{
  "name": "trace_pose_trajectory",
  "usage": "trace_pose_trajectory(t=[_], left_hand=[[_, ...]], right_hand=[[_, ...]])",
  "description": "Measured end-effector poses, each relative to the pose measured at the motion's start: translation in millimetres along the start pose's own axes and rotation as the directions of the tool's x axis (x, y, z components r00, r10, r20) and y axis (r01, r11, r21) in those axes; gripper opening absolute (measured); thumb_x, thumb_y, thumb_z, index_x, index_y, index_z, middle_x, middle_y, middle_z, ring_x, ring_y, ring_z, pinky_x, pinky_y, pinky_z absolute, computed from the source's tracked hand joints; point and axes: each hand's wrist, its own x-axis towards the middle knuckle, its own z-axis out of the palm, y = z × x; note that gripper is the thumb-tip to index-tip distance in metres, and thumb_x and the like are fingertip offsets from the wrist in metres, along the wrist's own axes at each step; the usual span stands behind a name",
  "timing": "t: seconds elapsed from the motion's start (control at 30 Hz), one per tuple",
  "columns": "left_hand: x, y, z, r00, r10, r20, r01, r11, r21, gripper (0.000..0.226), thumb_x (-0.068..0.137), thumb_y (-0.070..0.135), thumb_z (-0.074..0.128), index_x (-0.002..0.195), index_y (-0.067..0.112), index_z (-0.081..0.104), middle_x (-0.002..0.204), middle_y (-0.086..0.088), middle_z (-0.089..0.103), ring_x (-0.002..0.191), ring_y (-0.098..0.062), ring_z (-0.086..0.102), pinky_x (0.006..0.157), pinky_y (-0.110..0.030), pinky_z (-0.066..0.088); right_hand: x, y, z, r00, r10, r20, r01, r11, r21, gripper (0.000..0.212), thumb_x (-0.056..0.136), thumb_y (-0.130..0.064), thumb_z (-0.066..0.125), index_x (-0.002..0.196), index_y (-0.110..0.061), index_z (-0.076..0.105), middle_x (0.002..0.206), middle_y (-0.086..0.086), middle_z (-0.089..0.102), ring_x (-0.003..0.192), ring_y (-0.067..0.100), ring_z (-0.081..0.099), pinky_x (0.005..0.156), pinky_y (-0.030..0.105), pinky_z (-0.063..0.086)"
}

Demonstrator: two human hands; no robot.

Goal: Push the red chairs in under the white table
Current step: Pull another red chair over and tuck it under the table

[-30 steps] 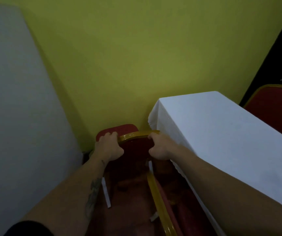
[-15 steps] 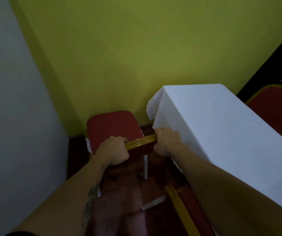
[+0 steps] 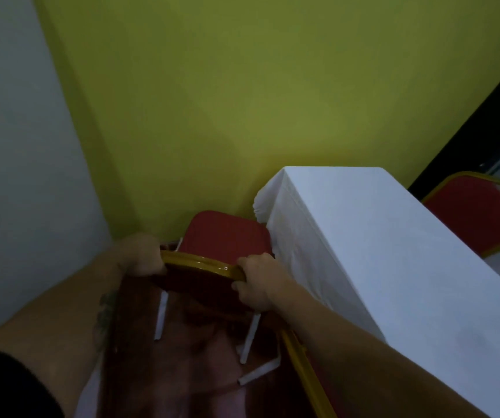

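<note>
My left hand [image 3: 140, 254] and right hand [image 3: 257, 282] are both clenched on the gold top rail of the red chair [image 3: 224, 236]. Its seat sits just beside the end of the white table [image 3: 378, 236], against the yellow wall [image 3: 242, 101]; a second red chair [image 3: 478, 212] stands beyond the table's far side.

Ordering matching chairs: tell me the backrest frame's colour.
Gold-yellow backrest frame, clearest in the head view.

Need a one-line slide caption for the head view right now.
Both hands, left and right, grip a red chair's gold backrest rail beside the white-clothed table.
</note>
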Motion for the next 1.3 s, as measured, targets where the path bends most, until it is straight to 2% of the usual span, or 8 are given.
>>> trace_pose_trajectory(t=[0.17,0.33,0.47,0.53,0.77,0.9,1.07,1.3], left_hand=[[-13.1,-18.6,-0.9,0.873,-0.415,-0.257,0.193,0.777,-0.599,0.042,0.071,0.031,0.061,0.103,0.005,0.069,0.116,-0.023,0.068,0.101,-0.041,0.063,0.081,-0.042,0.053],[-40.7,40.9,-4.9,0.874,-0.47,0.122,0.229,0.175,-0.958,0.035,0.091,0.03,0.049,0.117,0.007,0.056,0.115,-0.017,0.058,0.093,-0.034,0.056,0.073,-0.049,0.051],[-41.9,97.2,11.9,0.879,-0.438,0.189,0.214,0.008,-0.977,0.102,0.077,0.032,0.071,0.155,0.005,0.011,0.124,-0.012,0.056,0.112,-0.036,0.059,0.075,-0.052,0.054],[-41.4,109.1,22.8,0.844,-0.519,0.136,0.189,0.051,-0.981,0.114,0.078,0.022,0.072,0.154,0.003,-0.011,0.134,-0.017,0.053,0.12,-0.037,0.057,0.091,-0.053,0.054],[-34.8,95.5,32.9,0.813,-0.582,-0.023,0.141,0.236,-0.962,0.102,0.078,0.014,0.065,0.15,-0.005,-0.004,0.132,-0.017,0.05,0.118,-0.035,0.056,0.102,-0.041,0.05],[-38.0,85.6,31.7,0.751,-0.657,-0.068,0.17,0.292,-0.941,0.086,0.083,0.014,0.069,0.146,-0.005,0.014,0.134,-0.02,0.053,0.116,-0.037,0.057,0.087,-0.036,0.047],[-44.0,62.9,31.8,0.682,-0.726,-0.087,0.236,0.332,-0.913,0.075,0.081,0.018,0.07,0.142,0.001,0.029,0.137,-0.023,0.055,0.123,-0.043,0.055,0.099,-0.045,0.049],[-50.3,8.3,20.0,0.788,-0.601,-0.131,0.243,0.499,-0.832,0.066,0.081,0.015,0.066,0.139,-0.001,0.036,0.138,-0.024,0.053,0.124,-0.044,0.053,0.103,-0.047,0.049]], right_hand=[[-1.6,-11.2,8.1,0.998,0.027,0.051,-0.034,0.989,0.141,0.036,0.092,-0.048,0.062,0.11,-0.017,0.062,0.113,0.008,0.066,0.105,0.03,0.062,0.086,0.042,0.052],[-7.9,-4.4,17.1,0.981,0.113,0.16,-0.116,0.993,0.012,0.038,0.097,-0.037,0.058,0.126,-0.014,0.05,0.128,0.014,0.057,0.115,0.036,0.059,0.081,0.039,0.044],[-14.3,-4.2,20.3,0.982,0.128,0.135,-0.127,0.992,-0.017,0.036,0.1,-0.035,0.055,0.127,-0.012,0.05,0.13,0.015,0.057,0.117,0.035,0.059,0.086,0.041,0.046],[-16.3,-4.7,22.4,0.983,0.127,0.135,-0.126,0.992,-0.015,0.036,0.1,-0.034,0.056,0.128,-0.011,0.05,0.13,0.015,0.057,0.117,0.036,0.059,0.089,0.042,0.047],[-19.6,-15.9,22.0,0.985,0.075,0.155,-0.075,0.997,-0.006,0.04,0.097,-0.03,0.061,0.131,-0.011,0.05,0.128,0.014,0.058,0.114,0.033,0.06,0.088,0.04,0.047],[-22.0,-34.2,22.4,0.984,0.011,0.178,-0.006,1.0,-0.029,0.041,0.096,-0.03,0.06,0.131,-0.01,0.051,0.127,0.014,0.058,0.112,0.033,0.061,0.089,0.043,0.05],[-27.3,-64.3,25.4,0.974,-0.089,0.208,0.097,0.995,-0.027,0.04,0.096,-0.033,0.059,0.126,-0.007,0.057,0.126,0.017,0.06,0.11,0.037,0.062,0.084,0.041,0.051],[-27.7,-118.4,27.7,0.965,-0.181,0.188,0.174,0.983,0.056,0.043,0.094,-0.037,0.06,0.122,-0.004,0.065,0.125,0.021,0.065,0.112,0.041,0.064,0.086,0.042,0.053]])
